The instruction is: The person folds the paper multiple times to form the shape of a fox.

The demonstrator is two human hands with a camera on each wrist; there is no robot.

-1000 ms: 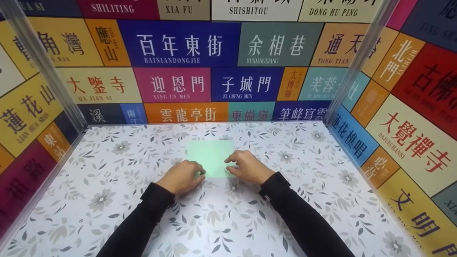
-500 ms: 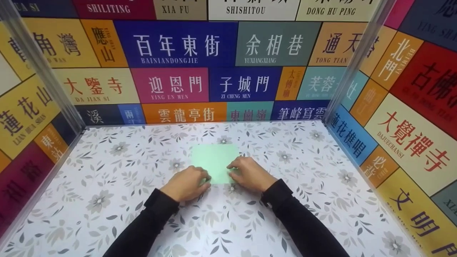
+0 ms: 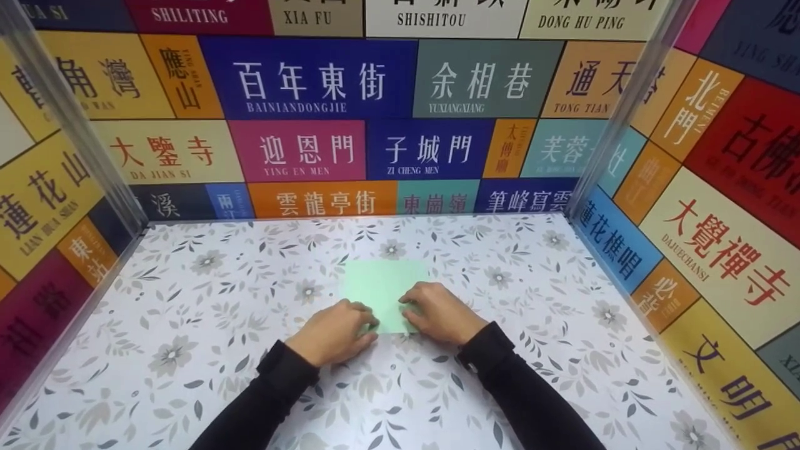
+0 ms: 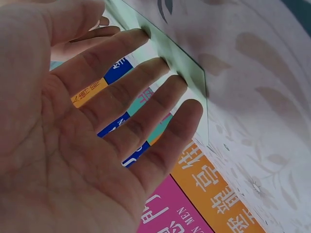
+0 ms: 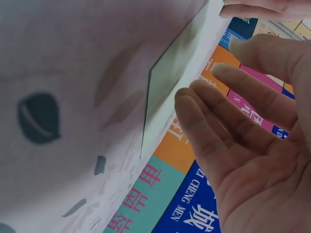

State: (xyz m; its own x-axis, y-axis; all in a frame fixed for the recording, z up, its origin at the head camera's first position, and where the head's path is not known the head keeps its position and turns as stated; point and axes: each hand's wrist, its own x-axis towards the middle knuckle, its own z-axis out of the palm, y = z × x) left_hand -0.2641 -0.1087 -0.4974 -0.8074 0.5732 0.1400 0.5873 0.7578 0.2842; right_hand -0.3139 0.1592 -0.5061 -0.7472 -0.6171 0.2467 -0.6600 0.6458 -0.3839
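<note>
A square sheet of light green paper [image 3: 384, 287] lies flat on the flowered tabletop between both hands. My left hand [image 3: 336, 331] rests at the sheet's near left corner. In the left wrist view its fingers [image 4: 155, 94] are spread and nearly straight, with their tips on the paper [image 4: 195, 80]. On the sheet's right side is my right hand [image 3: 440, 312], its thumb and index finger a little apart over the edge. The right wrist view shows its relaxed fingers [image 5: 204, 114] bent slightly toward the paper [image 5: 167, 77], nothing pinched between them.
White cloth with grey flowers and leaves covers the table [image 3: 175, 350]. Colourful panels with Chinese place names form a back wall [image 3: 306, 150] and two side walls. Clear corner strips [image 3: 615, 125] run up where the walls meet.
The green paper has slid to the right and toward the person. Both hands have shifted along with it, keeping about the same pose.
</note>
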